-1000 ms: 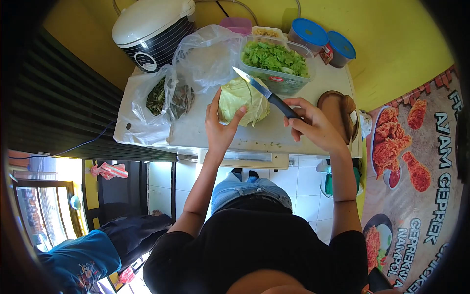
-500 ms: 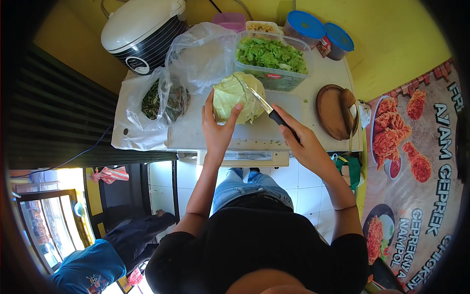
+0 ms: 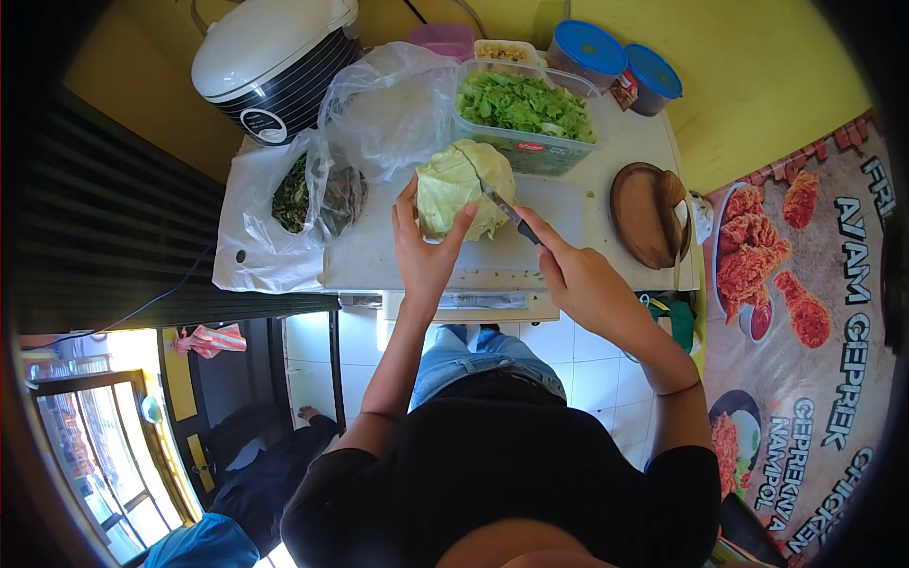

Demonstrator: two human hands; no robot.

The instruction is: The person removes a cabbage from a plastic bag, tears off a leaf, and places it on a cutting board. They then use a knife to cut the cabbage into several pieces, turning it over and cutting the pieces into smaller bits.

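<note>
A pale green cabbage (image 3: pixel 453 194) rests on a white cutting surface (image 3: pixel 554 213) on the table. My left hand (image 3: pixel 428 248) grips its near left side, fingers and thumb spread around it. In my right hand (image 3: pixel 578 275) is a knife (image 3: pixel 511 214) with a dark handle, its blade against the upper right of the cabbage, where a dark cut line shows. The blade's tip is hidden in or behind the leaves. Just behind the cabbage stands a clear container of chopped green leaves (image 3: pixel 521 102).
A rice cooker (image 3: pixel 275 66) stands at the back left, near plastic bags (image 3: pixel 388 114) and bagged dark greens (image 3: pixel 317 194). Blue-lidded tubs (image 3: pixel 589 47) are at the back right; a wooden mortar (image 3: pixel 646 216) sits on the right. Another person's blue-clothed part (image 3: pixel 204 543) shows lower left.
The knife blade has gone lower and deeper into the cabbage, its angle changed, and my right hand has shifted slightly. The other person at lower left has moved downward in view.
</note>
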